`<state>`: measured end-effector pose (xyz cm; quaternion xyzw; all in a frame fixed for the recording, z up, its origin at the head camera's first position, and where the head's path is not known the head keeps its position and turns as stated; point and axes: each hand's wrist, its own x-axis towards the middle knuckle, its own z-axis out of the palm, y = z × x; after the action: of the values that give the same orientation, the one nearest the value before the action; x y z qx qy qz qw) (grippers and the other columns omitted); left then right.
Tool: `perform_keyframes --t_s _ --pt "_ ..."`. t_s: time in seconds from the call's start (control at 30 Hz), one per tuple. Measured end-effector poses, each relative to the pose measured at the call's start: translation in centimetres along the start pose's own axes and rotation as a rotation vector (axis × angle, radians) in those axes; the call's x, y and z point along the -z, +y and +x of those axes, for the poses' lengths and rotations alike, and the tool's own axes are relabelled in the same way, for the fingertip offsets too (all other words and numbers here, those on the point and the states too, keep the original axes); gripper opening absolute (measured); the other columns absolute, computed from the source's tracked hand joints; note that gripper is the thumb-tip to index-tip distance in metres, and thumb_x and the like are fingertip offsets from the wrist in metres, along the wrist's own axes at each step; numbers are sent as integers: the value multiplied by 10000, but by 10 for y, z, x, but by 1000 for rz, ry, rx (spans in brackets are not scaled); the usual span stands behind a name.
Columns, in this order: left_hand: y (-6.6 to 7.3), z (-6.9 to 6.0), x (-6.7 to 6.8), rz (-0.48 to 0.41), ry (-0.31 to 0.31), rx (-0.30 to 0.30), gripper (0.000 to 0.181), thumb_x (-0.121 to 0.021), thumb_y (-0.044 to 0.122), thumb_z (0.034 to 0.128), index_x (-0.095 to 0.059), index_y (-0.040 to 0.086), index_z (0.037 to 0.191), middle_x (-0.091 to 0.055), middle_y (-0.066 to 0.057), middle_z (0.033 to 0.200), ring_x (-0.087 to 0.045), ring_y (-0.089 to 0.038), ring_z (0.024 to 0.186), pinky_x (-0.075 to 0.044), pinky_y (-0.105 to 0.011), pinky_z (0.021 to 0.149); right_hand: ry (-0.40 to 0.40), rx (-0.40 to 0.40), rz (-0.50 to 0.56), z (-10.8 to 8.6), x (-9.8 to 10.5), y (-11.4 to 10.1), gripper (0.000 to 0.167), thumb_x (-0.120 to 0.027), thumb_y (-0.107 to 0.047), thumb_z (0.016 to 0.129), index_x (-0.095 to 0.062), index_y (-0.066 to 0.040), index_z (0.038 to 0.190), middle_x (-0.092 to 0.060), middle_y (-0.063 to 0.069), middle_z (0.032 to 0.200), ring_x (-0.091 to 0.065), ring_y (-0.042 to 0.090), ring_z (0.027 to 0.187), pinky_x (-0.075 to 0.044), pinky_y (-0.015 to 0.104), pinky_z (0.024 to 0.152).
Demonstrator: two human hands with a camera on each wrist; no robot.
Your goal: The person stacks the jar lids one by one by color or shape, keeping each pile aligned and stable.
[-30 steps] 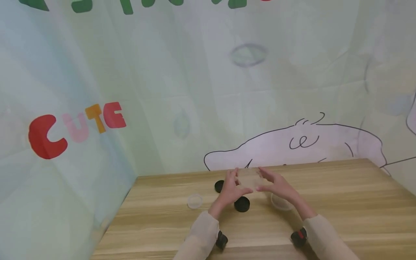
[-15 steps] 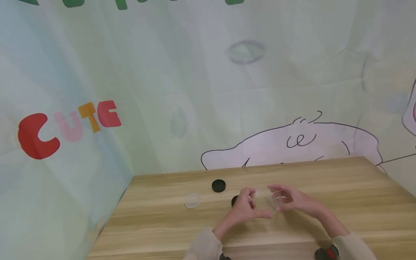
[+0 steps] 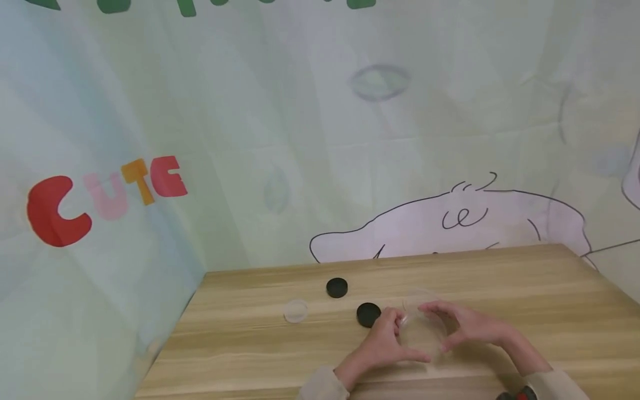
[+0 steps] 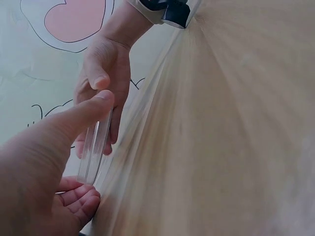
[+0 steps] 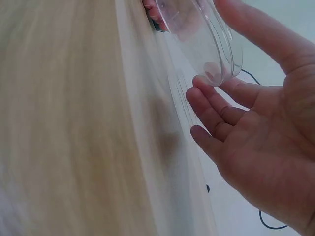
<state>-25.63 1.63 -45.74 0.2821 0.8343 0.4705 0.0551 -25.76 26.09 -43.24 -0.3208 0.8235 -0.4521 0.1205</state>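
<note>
A clear, round, shallow petri dish [image 3: 424,338] is between my two hands, low over the wooden table. My left hand [image 3: 384,340] grips its left side, thumb on the near edge and fingers on the far edge. From the right, my right hand [image 3: 474,328] holds the opposite side between thumb and fingers. Edge-on in the left wrist view, the petri dish [image 4: 93,152] spans from thumb to fingertips. The right wrist view shows the dish's double rim [image 5: 224,46] against the right fingers. Whether it touches the table is hard to tell.
Behind the hands, the faint edge of another clear round piece [image 3: 419,295] lies on the table [image 3: 240,355]. Two black round caps [image 3: 337,287] lie left of it, one close to the left hand. A small clear disc [image 3: 296,311] is farther left. A printed curtain [image 3: 260,166] hangs behind.
Both hands have brought the dish from the far middle of the table down, rightward and nearer to me. The black caps and small clear disc have stayed in place.
</note>
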Motion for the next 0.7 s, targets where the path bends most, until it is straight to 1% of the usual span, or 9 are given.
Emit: perform_keyframes --t_s 0.17,0.33,0.43,0.5,0.6,0.7 --pt "-3 0 0 40 11 -15 665 -902 315 657 -510 46 1122 -448 33 1000 -405 -24 903 -386 -140 786 6 -20 -33 1 -1 0 772 -807 -233 765 -441 49 1384 -480 302 1405 -379 -184 1202 -297 68 985" --pt "-7 1 -2 96 17 -32 664 -897 356 656 -514 64 1113 -432 39 996 -378 -25 912 -364 -136 784 10 -9 -64 1 -3 3 759 -806 -248 760 -457 17 1378 -494 281 1400 -379 -163 1216 -285 77 995" --pt "-10 2 -4 119 20 -41 667 -894 381 653 -519 82 1116 -431 47 1006 -370 -15 921 -365 -136 784 8 4 -65 1 -4 6 734 -803 -237 764 -466 -5 1373 -493 267 1403 -356 -171 1231 -265 71 1005" --pt "-11 2 -5 131 19 -41 674 -891 399 650 -523 92 1124 -431 54 1014 -365 -6 926 -368 -137 786 7 -1 -66 1 -4 7 730 -803 -226 765 -464 -15 1376 -490 253 1410 -347 -170 1237 -255 71 1009" --pt "-13 2 -5 152 13 -41 702 -888 418 649 -525 89 1151 -426 59 1026 -359 -6 938 -372 -139 797 8 -11 -75 1 -5 9 746 -812 -228 755 -459 -6 1373 -496 242 1403 -352 -160 1237 -249 64 1010" --pt "-13 1 -5 183 4 -40 754 -892 430 643 -524 72 1196 -427 64 1052 -363 -13 966 -391 -149 834 4 -25 -95 1 -6 10 772 -827 -248 736 -454 7 1361 -516 226 1378 -388 -132 1219 -269 69 1005"
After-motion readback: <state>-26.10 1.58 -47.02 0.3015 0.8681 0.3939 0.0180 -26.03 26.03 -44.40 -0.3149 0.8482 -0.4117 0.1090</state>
